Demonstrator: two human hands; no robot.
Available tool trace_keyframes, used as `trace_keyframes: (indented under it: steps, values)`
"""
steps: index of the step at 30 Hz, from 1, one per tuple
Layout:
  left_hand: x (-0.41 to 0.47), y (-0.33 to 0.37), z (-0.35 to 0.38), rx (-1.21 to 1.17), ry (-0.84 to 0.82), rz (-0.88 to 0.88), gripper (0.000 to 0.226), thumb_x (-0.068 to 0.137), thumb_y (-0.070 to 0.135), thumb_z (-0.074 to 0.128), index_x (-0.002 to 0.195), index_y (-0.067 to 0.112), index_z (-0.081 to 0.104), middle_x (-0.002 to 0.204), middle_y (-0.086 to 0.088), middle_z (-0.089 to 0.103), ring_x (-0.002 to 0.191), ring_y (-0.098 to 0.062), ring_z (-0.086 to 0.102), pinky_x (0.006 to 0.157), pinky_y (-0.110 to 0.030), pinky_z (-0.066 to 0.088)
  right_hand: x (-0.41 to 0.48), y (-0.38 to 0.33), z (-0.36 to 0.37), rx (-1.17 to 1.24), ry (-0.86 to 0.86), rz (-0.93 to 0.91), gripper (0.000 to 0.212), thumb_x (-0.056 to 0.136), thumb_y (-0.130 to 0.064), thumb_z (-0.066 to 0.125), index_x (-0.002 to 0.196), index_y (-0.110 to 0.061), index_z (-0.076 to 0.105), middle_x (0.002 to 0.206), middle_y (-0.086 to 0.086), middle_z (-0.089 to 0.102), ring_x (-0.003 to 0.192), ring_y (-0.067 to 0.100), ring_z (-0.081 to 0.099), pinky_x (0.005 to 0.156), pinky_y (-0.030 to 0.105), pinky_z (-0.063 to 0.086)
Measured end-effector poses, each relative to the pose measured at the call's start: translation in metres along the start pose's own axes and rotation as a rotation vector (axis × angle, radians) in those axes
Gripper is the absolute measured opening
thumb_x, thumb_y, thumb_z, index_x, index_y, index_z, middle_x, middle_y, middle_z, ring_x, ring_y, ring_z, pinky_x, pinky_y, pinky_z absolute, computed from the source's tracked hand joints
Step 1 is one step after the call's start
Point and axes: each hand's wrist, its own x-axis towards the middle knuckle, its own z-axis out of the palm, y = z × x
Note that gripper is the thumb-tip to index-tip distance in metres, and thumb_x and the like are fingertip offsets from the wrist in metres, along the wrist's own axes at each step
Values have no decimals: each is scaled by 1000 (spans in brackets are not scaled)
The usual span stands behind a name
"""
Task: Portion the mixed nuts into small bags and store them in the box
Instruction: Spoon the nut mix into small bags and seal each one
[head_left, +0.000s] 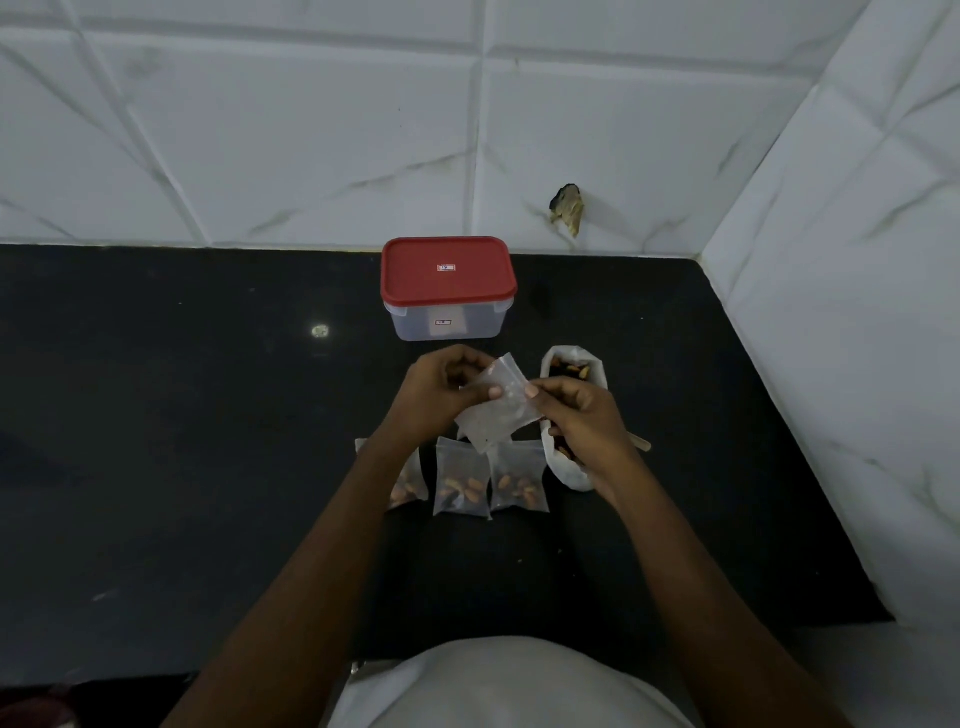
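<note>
head: nuts (470, 489) in three small bags (461, 460)

light: dim, cool, even | glare: one small bright spot (320, 331) on the glossy black stone bench (156, 441) | shadows: faint, soft under the forearms | focus: left hand (436, 395), right hand (582, 421) and their small clear plastic bag (498, 413) slightly soft | distortion: joints of white marble-patterned wall tiles (311, 130) bow toward edges
</note>
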Motion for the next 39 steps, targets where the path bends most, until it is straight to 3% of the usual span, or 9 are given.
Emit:
trace_keyframes:
  steps: [5,13,19,22,26,28,33,36,39]
  values:
    - [4,11,-2,70,-90,6,25,76,13,80,85,30,66,89,8,70,86,-7,68,84,-31,57,-8,-2,-7,61,1,87,16,96,-16,60,104,-7,70,80,-7,65,71,-1,57,61,9,47]
    - [5,23,-4,99,-243,-9,28,78,12,78,101,25,66,97,3,70,88,-12,69,83,-28,57,-16,-2,-18,-40,-29,2,9,94,-5,62,98,-14,64,82,0,67,66,0,60,63,21,47]
    - [1,29,-3,40,-243,2,30,80,10,76,107,15,66,96,2,69,84,-9,69,76,-24,57,-24,-9,-19,-102,-50,-43,25,92,4,57,91,-19,66,74,-7,64,60,-5,58,59,14,46]
    - [1,34,-1,73,-267,25,33,80,9,76,110,16,64,99,7,67,84,-1,66,76,-21,56,-25,-11,-19,-86,-56,14,26,92,-1,59,90,-24,71,80,-5,69,70,2,62,62,19,50]
    - [1,34,-1,81,-294,38,35,79,11,78,111,16,65,104,2,67,87,-8,66,80,-27,57,-25,-18,-23,-89,-64,59,22,87,0,65,90,-20,75,92,5,75,86,15,70,79,28,57]
    - [-1,35,0,67,-304,43,34,79,10,78,109,17,66,102,2,67,87,-8,66,80,-26,57,-25,-20,-25,-87,-53,47,17,85,-1,70,88,-17,75,88,1,76,83,9,70,77,23,58]
    - [-9,28,2,133,-316,40,61,72,23,85,126,28,58,127,14,59,114,0,54,95,-30,49,-21,-18,-25,-167,17,-7,10,82,-14,77,92,-12,77,87,-5,75,83,3,69,68,13,52]
    - [-16,31,7,350,-355,36,86,69,36,85,143,33,41,142,16,42,129,-2,35,111,-35,27,-20,-16,-22,-189,79,-68,10,86,-16,73,95,-12,76,88,-8,73,85,-1,67,68,8,49]
    - [-22,28,21,493,-203,87,85,71,49,81,144,29,41,143,9,45,131,-10,39,112,-37,24,-23,-15,-14,-182,95,-110,11,88,-5,68,96,-10,75,86,-8,70,80,-7,65,68,7,47]
